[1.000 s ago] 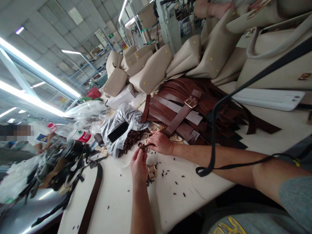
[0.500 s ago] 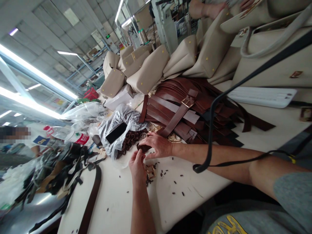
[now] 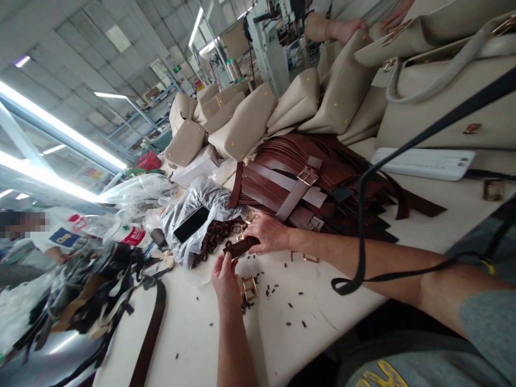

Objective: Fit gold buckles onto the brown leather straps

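A short dark brown leather strap piece (image 3: 241,247) stretches between my two hands just above the table. My left hand (image 3: 224,273) pinches its near-left end between thumb and fingertips. The other end runs under my right hand (image 3: 269,232), whose fingers are closed around it. That hand's fingertips reach over a few gold metal buckles, partly hidden behind it. Below the strap, close to my left wrist, a gold buckle (image 3: 250,288) lies on the table. Behind it, small brown leather loops (image 3: 215,236) spill from a plastic bag (image 3: 189,201).
A thick stack of brown straps (image 3: 278,172) lies beyond my right hand, one buckled strap (image 3: 302,185) across it. Beige handbags (image 3: 244,121) line the back; a co-worker's hand (image 3: 346,29) touches one. A phone (image 3: 191,224) rests on the bag. A black cord (image 3: 360,215) hangs near my right arm.
My right hand has moved slightly right and away from my left, so more of the strap piece shows between them. My left hand stays nearly in place, still pinching.
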A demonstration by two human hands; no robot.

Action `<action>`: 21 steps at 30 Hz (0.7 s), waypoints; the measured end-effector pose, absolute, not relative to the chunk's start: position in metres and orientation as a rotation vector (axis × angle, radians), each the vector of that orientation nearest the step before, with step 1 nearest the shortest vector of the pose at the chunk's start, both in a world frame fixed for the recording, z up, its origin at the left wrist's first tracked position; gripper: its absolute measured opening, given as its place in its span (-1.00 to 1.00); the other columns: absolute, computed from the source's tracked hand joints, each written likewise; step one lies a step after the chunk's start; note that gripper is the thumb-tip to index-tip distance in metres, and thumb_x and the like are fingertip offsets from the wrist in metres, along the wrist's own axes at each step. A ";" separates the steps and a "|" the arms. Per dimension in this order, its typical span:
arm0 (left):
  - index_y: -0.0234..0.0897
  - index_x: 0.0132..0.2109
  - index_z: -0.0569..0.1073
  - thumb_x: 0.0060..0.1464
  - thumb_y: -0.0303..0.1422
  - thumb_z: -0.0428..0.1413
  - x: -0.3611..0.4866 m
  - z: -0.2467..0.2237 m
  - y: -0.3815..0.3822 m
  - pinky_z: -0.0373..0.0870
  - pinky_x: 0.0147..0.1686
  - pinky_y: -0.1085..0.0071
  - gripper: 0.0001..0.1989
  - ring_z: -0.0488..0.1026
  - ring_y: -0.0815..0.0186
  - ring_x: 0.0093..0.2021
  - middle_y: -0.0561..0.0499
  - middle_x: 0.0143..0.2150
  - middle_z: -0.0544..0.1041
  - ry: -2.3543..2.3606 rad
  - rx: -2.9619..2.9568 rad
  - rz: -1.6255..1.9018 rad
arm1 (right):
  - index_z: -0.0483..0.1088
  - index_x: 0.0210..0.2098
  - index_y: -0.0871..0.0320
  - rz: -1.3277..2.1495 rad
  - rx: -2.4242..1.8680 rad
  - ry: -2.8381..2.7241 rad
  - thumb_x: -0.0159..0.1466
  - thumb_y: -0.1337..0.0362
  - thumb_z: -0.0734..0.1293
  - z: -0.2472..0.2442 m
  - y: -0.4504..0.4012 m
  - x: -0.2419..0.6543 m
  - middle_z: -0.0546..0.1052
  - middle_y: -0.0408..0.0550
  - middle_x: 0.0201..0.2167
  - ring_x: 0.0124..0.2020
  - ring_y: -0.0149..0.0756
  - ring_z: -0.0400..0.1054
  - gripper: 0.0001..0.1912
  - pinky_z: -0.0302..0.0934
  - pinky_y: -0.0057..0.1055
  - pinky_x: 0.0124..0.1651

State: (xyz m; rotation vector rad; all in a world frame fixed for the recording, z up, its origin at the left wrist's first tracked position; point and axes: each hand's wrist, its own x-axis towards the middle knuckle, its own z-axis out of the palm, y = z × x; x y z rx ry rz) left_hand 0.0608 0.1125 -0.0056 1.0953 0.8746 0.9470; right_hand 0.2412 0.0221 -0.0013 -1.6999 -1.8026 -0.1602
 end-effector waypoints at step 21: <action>-0.22 -0.08 0.55 -0.16 -0.20 0.41 0.071 -0.004 0.104 0.48 -0.15 0.33 -0.53 0.58 0.23 -0.15 -0.07 -0.11 0.60 0.715 0.921 0.717 | 0.52 -0.08 0.09 -0.101 -1.722 -1.733 0.18 0.10 0.45 0.010 -0.004 0.259 0.62 -0.02 -0.15 -0.13 -0.14 0.48 -0.65 0.27 -0.28 -0.05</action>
